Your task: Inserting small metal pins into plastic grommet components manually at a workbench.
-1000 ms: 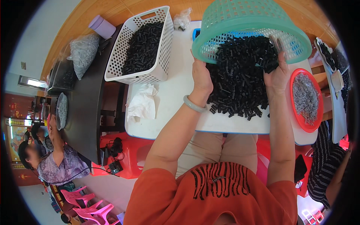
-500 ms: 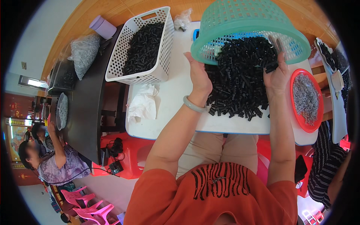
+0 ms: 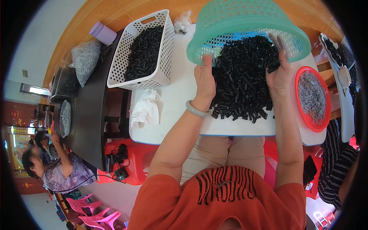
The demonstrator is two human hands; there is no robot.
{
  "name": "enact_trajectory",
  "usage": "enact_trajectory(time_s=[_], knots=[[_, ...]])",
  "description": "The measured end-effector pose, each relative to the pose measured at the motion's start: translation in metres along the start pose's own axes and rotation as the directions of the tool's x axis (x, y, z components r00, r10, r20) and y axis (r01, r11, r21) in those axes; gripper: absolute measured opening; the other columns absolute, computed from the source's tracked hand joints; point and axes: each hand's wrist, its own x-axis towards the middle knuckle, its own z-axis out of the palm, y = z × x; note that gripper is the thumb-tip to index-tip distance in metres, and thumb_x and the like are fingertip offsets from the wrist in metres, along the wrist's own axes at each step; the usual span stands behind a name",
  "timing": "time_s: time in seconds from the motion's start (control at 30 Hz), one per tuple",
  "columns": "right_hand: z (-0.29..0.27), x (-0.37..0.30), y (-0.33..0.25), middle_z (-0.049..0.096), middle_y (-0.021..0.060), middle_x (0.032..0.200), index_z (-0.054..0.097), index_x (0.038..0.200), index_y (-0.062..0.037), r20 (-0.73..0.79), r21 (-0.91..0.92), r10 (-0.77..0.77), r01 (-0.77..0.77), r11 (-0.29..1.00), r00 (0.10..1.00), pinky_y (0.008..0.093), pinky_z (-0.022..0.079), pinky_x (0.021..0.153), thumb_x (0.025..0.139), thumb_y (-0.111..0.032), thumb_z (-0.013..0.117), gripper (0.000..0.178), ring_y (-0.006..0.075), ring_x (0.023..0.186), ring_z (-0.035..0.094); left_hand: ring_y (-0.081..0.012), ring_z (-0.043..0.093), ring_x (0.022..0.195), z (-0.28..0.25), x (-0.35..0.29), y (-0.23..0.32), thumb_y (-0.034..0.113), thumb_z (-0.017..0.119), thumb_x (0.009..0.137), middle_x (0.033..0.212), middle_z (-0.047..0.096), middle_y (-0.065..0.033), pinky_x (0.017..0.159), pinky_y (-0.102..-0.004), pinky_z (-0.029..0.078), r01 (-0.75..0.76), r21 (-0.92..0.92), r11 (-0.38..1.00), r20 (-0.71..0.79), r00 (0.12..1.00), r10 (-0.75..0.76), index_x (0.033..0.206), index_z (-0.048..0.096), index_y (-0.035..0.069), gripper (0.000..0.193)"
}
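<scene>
A green plastic basket (image 3: 245,17) is tipped on its side with its mouth toward me. Black tubular plastic pieces (image 3: 243,86) lie heaped in its mouth and spill across the white table (image 3: 174,103). My left hand (image 3: 206,82), with a pale bangle at the wrist, holds the basket's left rim; its thumb points up against the rim, while the other fingers are hidden behind the pieces. At the right of the heap is my right hand (image 3: 278,76), open, its fingers stretched up inside the basket and a few black pieces against them.
A white perforated basket (image 3: 165,65) of similar black pieces stands left, near crumpled white paper (image 3: 145,109). To the right sits a red tray (image 3: 326,119) of small clear-grey parts. A dark table (image 3: 86,115) holds a filled plastic bag (image 3: 85,61). Other people sit on both sides.
The green basket has shifted slightly left. My left thumb has come up against its rim, and my right hand has moved slightly left with it.
</scene>
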Motion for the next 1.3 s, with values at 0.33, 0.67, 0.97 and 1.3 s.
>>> enact_trajectory(time_s=[0.33,0.67,0.97,1.3], knots=[[-0.005,-0.003,-0.005,0.047,0.0165,0.137,0.043,0.134,0.0026,0.046,-0.118,0.000,0.006,0.993,0.999,0.0418,0.029,0.110,0.090,-0.012,0.056,0.048,0.0275,0.127,0.044,-0.0186,0.050,0.112,-0.010,0.006,-0.005,0.052,0.035,0.098,0.125,0.052,-0.0134,0.100,-0.0327,0.036,0.066,-0.128,0.990,-0.004,0.998,-0.067,0.123,0.049,-0.009,0.068],[-0.009,-0.002,-0.004,0.051,0.0165,0.133,0.043,0.134,0.0026,0.165,-0.218,-0.025,0.061,0.974,0.986,0.0421,0.036,0.103,0.087,-0.011,0.061,0.051,0.0334,0.123,0.049,-0.0150,0.051,0.104,-0.004,0.005,0.000,0.055,0.041,0.096,0.115,0.059,-0.0105,0.095,-0.0300,0.037,0.048,-0.170,0.984,-0.150,0.986,-0.074,0.118,0.054,-0.009,0.070],[-0.003,-0.002,-0.010,0.054,0.0142,0.129,0.047,0.132,0.0019,0.217,-0.489,0.062,0.053,0.871,0.974,0.0344,0.038,0.098,0.094,-0.029,0.055,0.050,0.0236,0.117,0.053,-0.0152,0.053,0.101,-0.004,0.008,-0.004,0.056,0.040,0.096,0.115,0.059,-0.0108,0.092,-0.0296,0.040,0.013,-0.139,0.990,-0.184,0.982,-0.039,0.119,0.053,-0.010,0.071],[-0.004,-0.003,-0.002,0.057,0.0143,0.124,0.045,0.133,0.0036,0.159,-0.459,0.064,0.017,0.888,0.985,0.0331,0.042,0.095,0.096,-0.037,0.052,0.056,0.0229,0.115,0.055,-0.0188,0.052,0.106,-0.004,0.006,0.002,0.068,0.031,0.091,0.122,0.056,-0.0115,0.098,-0.0322,0.035,0.089,-0.181,0.979,-0.086,0.991,-0.106,0.127,0.048,-0.006,0.083]])
